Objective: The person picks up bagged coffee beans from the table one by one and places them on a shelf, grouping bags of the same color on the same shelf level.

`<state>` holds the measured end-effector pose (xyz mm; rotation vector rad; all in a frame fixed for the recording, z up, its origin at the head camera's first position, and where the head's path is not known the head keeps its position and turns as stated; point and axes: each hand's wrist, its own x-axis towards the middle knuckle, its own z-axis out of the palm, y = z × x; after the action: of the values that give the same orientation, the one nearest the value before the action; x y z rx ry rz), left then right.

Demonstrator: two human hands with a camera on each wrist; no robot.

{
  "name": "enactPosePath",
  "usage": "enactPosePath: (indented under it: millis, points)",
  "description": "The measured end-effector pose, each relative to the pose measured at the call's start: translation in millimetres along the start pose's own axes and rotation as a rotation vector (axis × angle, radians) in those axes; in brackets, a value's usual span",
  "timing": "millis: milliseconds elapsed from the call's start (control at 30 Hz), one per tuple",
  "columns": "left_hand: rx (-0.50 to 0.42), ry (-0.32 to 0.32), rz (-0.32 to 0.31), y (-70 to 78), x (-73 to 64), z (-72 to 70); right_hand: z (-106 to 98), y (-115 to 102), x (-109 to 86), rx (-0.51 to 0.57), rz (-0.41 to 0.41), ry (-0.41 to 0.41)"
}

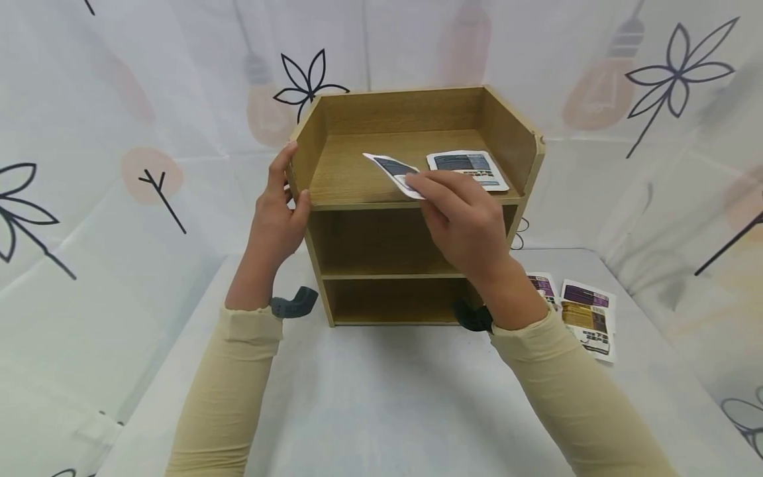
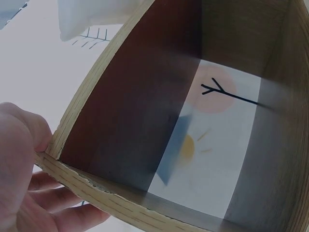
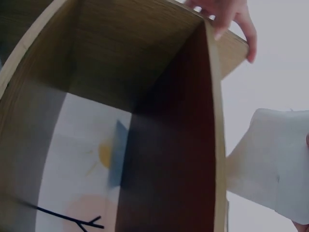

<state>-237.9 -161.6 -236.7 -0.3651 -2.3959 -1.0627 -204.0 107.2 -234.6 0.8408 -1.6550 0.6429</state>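
Observation:
A small wooden shelf unit (image 1: 405, 109) stands upright on the white table, with an open top deck and open compartments below. At its upper left corner my left hand (image 1: 277, 215) grips the side panel, thumb at the front edge. My right hand (image 1: 467, 222) pinches a flat white packet (image 1: 393, 171) with a dark printed label, tilted over the top deck's front edge. In the right wrist view the packet's plain pale side (image 3: 275, 159) shows beside the shelf. Another printed packet (image 1: 467, 165) lies flat on the right part of the top deck.
On the table (image 1: 369, 411), right of the shelf, lie printed packets (image 1: 587, 315) with purple and gold labels, partly hidden by the right forearm. A patterned white curtain (image 1: 197, 86) surrounds the table. Dark bands (image 1: 295, 305) sit at both wrists.

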Motion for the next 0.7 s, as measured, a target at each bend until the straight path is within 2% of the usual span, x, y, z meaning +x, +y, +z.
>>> enactPosePath:
  millis: [333,533,700]
  points:
    - [0.017,0.001,-0.008,-0.7,-0.1,0.3,23.5,0.3,1.0,-0.053,-0.051,-0.128]
    - [0.009,0.002,-0.007,0.4,-0.7,0.2,31.7,-0.8,1.4,-0.083,0.004,-0.231]
    - [0.009,0.009,0.002,1.0,-0.8,0.1,37.5,-2.2,2.1,-0.083,0.041,-0.282]
